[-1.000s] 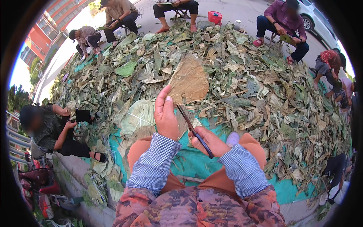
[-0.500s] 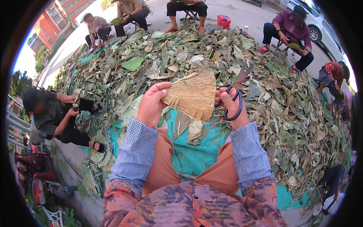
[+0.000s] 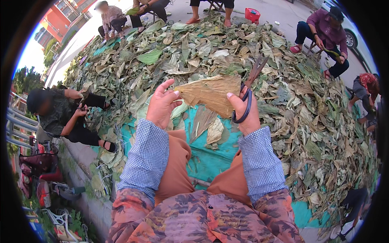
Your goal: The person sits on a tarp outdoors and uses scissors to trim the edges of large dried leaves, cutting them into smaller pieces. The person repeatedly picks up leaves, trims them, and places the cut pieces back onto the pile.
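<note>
A dried brown leaf [image 3: 210, 94], folded into a fan shape, hangs in front of me over the pile. My right hand [image 3: 248, 117] grips it at its wide right edge, the thumb pressed on it. That same hand holds dark-handled scissors [image 3: 256, 72], their rusty blades pointing up and away, slightly parted. At the leaf's narrow left end, my left hand [image 3: 160, 106] is open, fingers spread and thumb close to the tip. Whether the thumb touches the leaf, I cannot tell. Below lie loose dried leaves [image 3: 214, 130] on a teal sheet [image 3: 208, 158].
A broad heap of dried leaves [image 3: 300, 133] surrounds me in front and to the right. Several people sit around it, including a person [image 3: 60, 115] at left and one in a purple shirt [image 3: 326, 32]. A red container [image 3: 252, 15] stands beyond; parked bikes [image 3: 44, 170] are at left.
My left fingers have let go of the leaf's narrow end and spread. The right hand has taken hold of its wide edge, moving slightly left and nearer. The whole view has shifted a little.
</note>
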Demonstrator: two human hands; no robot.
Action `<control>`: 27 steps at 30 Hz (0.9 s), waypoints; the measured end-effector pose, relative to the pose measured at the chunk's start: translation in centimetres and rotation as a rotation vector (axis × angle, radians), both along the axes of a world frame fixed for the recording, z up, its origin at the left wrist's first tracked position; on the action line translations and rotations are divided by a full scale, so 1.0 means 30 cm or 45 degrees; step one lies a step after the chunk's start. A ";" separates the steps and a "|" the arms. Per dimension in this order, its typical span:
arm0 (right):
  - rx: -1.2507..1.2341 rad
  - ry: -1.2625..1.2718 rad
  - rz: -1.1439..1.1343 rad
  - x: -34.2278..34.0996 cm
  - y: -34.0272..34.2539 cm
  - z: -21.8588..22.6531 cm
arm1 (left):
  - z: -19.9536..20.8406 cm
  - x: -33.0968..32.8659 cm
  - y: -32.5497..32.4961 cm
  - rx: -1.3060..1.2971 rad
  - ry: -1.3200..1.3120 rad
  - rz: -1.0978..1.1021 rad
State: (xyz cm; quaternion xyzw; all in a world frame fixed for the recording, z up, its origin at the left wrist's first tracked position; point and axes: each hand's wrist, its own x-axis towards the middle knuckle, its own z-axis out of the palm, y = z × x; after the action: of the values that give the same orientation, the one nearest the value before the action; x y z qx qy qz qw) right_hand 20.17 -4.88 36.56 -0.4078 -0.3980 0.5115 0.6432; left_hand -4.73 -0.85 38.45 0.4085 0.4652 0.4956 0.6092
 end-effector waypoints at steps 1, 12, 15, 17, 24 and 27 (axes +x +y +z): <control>0.016 0.029 -0.011 -0.010 0.000 0.007 | -0.003 -0.009 -0.004 -0.033 0.015 0.031; 0.332 -0.896 -0.267 -0.150 -0.055 -0.023 | 0.019 0.014 -0.015 -0.477 0.270 -0.501; 0.572 -1.142 -0.252 -0.176 -0.087 -0.036 | 0.003 0.040 -0.024 -0.558 0.168 -0.679; 0.790 -1.221 -0.166 -0.161 -0.101 -0.041 | -0.002 0.047 -0.027 -0.558 0.110 -0.656; 0.918 -1.331 -0.066 -0.150 -0.151 -0.026 | -0.070 0.020 -0.001 -0.460 0.035 -0.606; 0.908 -1.334 -0.122 -0.151 -0.174 0.005 | -0.062 0.026 -0.007 -0.495 -0.028 -0.560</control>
State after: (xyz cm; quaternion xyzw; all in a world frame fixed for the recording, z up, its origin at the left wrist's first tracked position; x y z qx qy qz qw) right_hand 15.65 -10.10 36.72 -0.3820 -0.7872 0.0508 0.4815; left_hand -3.95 -1.07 36.59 0.3697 0.4451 0.2578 0.7738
